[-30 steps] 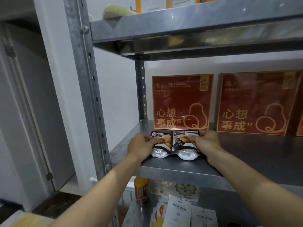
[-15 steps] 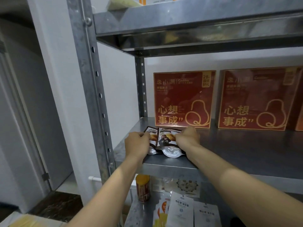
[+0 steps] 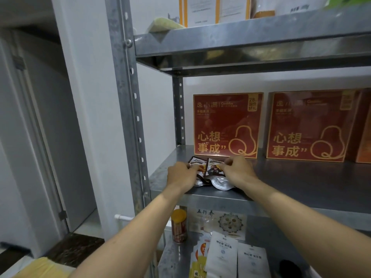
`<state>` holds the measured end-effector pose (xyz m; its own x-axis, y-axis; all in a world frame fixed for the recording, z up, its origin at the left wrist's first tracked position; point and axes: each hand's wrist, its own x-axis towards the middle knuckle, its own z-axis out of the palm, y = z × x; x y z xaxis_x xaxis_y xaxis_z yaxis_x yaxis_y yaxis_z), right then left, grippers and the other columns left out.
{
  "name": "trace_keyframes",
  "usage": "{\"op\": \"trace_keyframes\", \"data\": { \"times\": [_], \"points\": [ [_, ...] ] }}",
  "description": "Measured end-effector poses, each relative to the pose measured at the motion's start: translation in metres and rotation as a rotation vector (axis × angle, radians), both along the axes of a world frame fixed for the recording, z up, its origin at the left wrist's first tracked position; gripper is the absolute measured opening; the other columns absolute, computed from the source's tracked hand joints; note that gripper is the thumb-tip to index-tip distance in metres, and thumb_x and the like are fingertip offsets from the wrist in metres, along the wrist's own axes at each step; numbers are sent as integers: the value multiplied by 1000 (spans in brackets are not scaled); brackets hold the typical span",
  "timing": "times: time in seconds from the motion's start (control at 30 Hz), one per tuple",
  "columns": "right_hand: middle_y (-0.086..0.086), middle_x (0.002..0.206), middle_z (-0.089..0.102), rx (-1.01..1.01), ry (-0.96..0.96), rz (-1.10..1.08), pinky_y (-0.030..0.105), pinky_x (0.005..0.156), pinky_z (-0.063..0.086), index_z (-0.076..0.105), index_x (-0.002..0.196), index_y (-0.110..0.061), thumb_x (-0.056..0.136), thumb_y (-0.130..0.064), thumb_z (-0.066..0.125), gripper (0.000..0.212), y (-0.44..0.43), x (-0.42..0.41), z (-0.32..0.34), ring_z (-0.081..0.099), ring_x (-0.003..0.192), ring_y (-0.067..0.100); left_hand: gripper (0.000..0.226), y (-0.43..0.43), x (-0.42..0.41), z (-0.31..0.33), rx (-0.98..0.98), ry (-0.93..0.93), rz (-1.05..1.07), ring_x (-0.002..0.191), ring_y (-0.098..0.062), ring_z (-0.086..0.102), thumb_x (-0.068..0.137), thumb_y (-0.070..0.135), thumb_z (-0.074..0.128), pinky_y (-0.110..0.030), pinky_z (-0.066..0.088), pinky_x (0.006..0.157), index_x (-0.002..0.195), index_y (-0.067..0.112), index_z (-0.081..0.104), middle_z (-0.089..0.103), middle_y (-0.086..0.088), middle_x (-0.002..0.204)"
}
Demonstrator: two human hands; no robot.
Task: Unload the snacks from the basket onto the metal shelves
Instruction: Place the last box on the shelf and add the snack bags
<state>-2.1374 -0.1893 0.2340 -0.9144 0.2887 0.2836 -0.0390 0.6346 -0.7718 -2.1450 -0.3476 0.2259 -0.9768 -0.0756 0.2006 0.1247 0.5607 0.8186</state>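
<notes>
Two dark snack pouches with silver bottoms lie side by side on the middle metal shelf, near its front left corner. My left hand pinches the left snack pouch. My right hand pinches the top of the right snack pouch. Both pouches rest flat on the shelf, just in front of a red box. The basket is out of view.
Two red gift boxes stand upright at the back of the shelf. The upper shelf carries packets and boxes. The lower shelf holds an orange-lidded can and white pouches. A perforated steel post bounds the left side.
Both hands have slid the two pouches farther back and left on the shelf, closer to the left red box. The fingers now pinch the pouches near their tops.
</notes>
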Motion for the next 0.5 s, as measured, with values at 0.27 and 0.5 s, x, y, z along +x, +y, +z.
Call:
{"op": "trace_keyframes", "data": {
  "times": [0.27, 0.5],
  "points": [
    [8, 102, 71, 60, 78, 90, 31, 85, 47, 70, 105, -7, 95, -30, 60, 28, 10, 22, 6, 63, 102, 25, 19, -7, 37, 12, -145, 119, -48, 83, -10, 54, 101, 29, 47, -7, 34, 57, 105, 20, 64, 60, 5, 95],
    [-2, 143, 52, 389, 242, 298, 38, 109, 35, 49, 141, -25, 95, -52, 51, 54, -16, 67, 13, 44, 133, 21, 42, -30, 88, 10, -638, 285, 82, 126, -26, 45, 97, 37, 47, -38, 40, 99, 133, 15, 54, 54, -6, 137]
  ]
}}
